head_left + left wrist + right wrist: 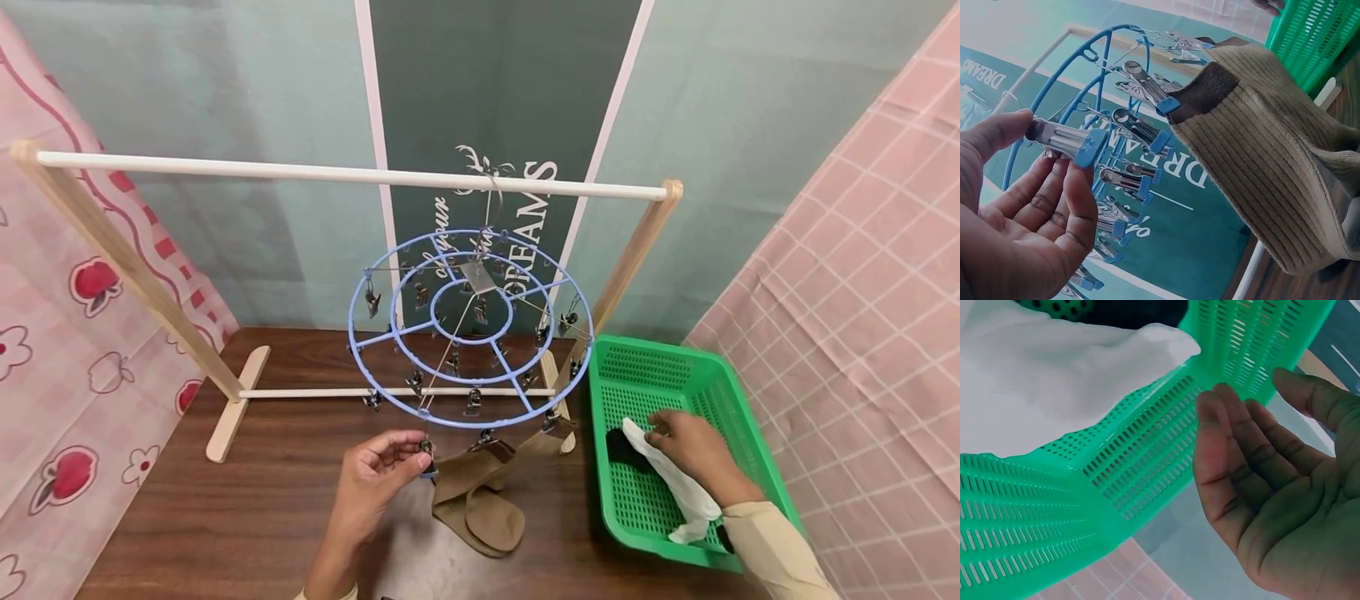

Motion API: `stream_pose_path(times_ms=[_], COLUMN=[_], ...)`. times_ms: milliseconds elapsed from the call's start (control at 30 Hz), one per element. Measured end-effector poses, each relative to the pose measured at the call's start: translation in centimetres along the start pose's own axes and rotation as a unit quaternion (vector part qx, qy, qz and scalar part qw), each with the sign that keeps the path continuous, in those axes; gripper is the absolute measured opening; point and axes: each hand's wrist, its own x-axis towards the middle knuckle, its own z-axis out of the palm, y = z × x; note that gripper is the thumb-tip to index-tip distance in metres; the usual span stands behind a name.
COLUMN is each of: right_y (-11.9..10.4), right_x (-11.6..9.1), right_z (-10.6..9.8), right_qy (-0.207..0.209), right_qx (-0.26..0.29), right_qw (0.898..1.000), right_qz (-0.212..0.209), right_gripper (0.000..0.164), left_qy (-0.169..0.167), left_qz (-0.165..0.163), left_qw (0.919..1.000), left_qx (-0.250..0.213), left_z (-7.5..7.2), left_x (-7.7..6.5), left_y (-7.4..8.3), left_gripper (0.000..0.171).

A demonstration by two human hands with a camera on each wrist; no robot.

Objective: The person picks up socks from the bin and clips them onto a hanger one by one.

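Observation:
My left hand (375, 479) pinches a metal clip with blue tips (1063, 139) between thumb and fingers, at the near edge of a round blue clip hanger (512, 377). Just right of it, a brown ribbed sock (1260, 156) hangs by its dark cuff from clips, its toe drooping over the table. My right hand (697, 454) is above a green basket (600, 467), beside a white sock (671, 479). In the right wrist view its fingers are loosely bent, with nothing between them and a gap to the white sock. A black cloth piece (628, 452) lies partly under the white sock.
The hanger hooks over the white top bar (262, 171) of a wooden-legged rack standing on a dark wood table (172, 508). Several clips dangle around its rings. A printed cloth (60, 400) hangs at left, a pink checked one (862, 333) at right, behind the basket.

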Motion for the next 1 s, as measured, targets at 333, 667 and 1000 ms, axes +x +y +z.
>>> stream_pose_path(times_ms=[333, 667, 1000], right_y=[0.9, 1.2, 1.2], right_x=[1.2, 2.7, 3.6], right_z=[0.8, 1.7, 3.5], right_qy=[-0.032, -0.103, -0.137], right_qx=[-0.041, -0.023, -0.021], right_qw=[0.998, 0.992, 0.987], right_qz=[0.039, 0.069, 0.077], right_gripper=[0.037, 0.037, 0.02], left_qy=[-0.018, -0.045, -0.047], left_qz=[-0.011, 0.008, 0.012], left_qw=[0.9998, 0.999, 0.9988], left_qx=[0.001, -0.005, 0.003], left_z=[0.2, 0.2, 0.2], left_x=[0.0, 0.0, 0.0], left_y=[0.1, 0.1, 0.0], left_gripper=[0.023, 0.023, 0.023])
